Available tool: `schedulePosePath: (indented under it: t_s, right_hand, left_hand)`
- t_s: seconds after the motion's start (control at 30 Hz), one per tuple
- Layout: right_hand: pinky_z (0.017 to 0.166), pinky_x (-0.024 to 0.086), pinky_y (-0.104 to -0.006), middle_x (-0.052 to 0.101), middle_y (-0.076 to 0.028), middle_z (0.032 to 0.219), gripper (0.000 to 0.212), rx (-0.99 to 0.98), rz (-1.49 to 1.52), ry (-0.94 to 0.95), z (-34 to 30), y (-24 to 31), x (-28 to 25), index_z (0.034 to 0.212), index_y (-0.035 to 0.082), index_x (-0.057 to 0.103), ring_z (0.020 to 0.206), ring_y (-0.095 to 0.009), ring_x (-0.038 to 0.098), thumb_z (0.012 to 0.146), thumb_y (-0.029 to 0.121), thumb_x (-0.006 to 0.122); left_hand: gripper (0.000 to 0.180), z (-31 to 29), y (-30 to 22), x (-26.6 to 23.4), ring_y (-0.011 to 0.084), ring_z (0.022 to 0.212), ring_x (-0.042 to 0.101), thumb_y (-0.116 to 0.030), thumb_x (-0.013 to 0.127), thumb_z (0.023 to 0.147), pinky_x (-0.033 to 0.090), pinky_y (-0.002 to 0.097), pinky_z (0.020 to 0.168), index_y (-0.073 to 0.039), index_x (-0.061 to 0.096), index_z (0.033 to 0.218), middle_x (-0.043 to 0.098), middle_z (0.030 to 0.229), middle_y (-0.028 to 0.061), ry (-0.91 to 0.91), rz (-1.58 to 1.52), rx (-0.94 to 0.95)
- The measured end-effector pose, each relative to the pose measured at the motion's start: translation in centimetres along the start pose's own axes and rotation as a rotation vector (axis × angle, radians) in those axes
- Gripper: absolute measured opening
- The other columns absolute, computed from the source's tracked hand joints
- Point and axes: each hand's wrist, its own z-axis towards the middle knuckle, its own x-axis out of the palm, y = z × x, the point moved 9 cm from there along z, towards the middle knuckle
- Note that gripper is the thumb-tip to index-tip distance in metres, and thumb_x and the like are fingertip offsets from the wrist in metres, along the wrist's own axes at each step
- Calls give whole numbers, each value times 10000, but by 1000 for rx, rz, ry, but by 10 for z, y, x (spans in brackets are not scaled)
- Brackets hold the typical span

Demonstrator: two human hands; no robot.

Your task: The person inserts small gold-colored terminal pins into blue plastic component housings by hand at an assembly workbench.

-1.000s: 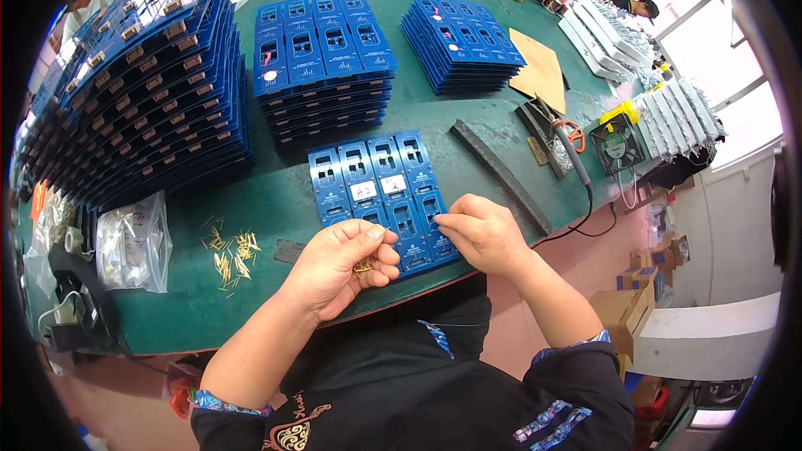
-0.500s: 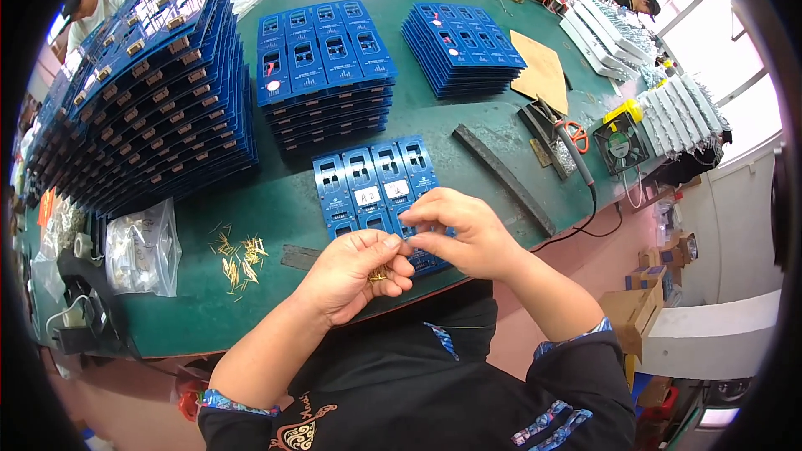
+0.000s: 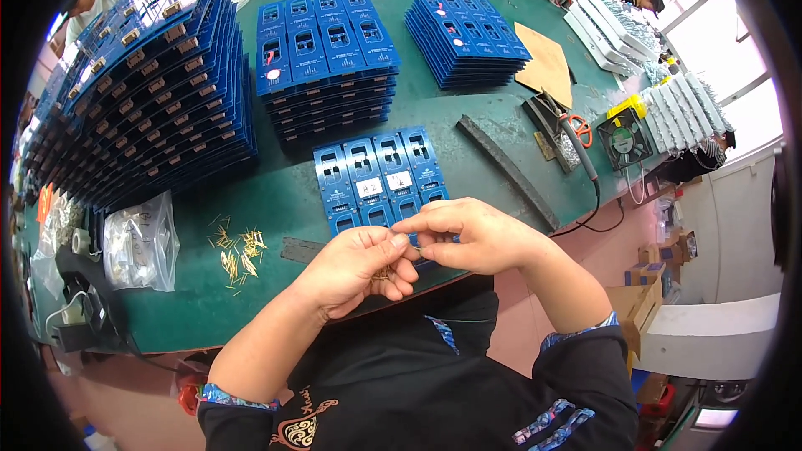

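Note:
Several thin brass-coloured pins (image 3: 383, 274) lie in the curled fingers of my left hand (image 3: 355, 271), whose thumb and forefinger are pressed together. My right hand (image 3: 480, 238) meets those fingertips, its forefinger stretched over them and its thumb bent in from the side. What the right fingertips grip is too small to make out. Just beyond both hands lies a panel of blue circuit boards (image 3: 332, 171) with cut-outs and two white labels; my hands cover its near part. A loose heap of similar pins (image 3: 241, 259) rests on the table to the left.
Tall stacks of blue boards stand at the left (image 3: 180, 117), the middle (image 3: 330, 50) and the back right (image 3: 468, 33). A black bar (image 3: 505, 171), a soldering iron (image 3: 581, 150), orange-handled scissors (image 3: 576, 129) and a small fan (image 3: 622, 140) sit rightward. A plastic bag (image 3: 140, 246) lies left. Other people sit farther off.
My right hand has lowered slightly, its forefinger now reaching over the left fingertips and its thumb against them. The left hand keeps its pins and has hardly moved.

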Motion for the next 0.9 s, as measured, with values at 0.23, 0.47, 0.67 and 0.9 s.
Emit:
schedulePosePath:
  t_s: [0.23, 0.47, 0.67, 0.9]
  right_hand:
    - [775, 472, -305, 622, -73, 924, 212, 210, 109, -76, -15, -40, -9, 1055, 7, 664, 879, -169, 593, 856, 46, 600]
    - [743, 492, -239, 650, -33, 850, 157, 363, 479, -304, -26, -72, -21, 1014, -2, 654, 784, -86, 591, 867, 54, 648]
    - [673, 507, -269, 658, -61, 790, 88, 347, 108, -407, -29, -71, -40, 923, -1, 669, 701, -143, 615, 864, 53, 631]
    - [768, 482, -349, 588, -82, 874, 48, -68, -395, -415, -16, -33, -38, 805, 39, 632, 869, -278, 588, 792, 59, 674]
  left_hand:
    - [224, -2, -11, -12, 174, 686, 667, -201, 528, 979, 559, 250, 618, 7, 611, 972, 662, 799, 98, -83, -136, 111]
    - [211, -4, -14, -14, 189, 713, 674, -180, 524, 977, 565, 261, 637, 12, 610, 980, 667, 812, 112, -97, -157, 135]
    - [177, -10, -20, -25, 221, 806, 679, -114, 516, 970, 587, 311, 744, 37, 586, 1031, 672, 939, 163, -205, -247, 198]
    - [174, -9, -17, -27, 216, 829, 677, -80, 521, 965, 589, 308, 768, 43, 548, 1085, 662, 985, 171, -177, -246, 218]
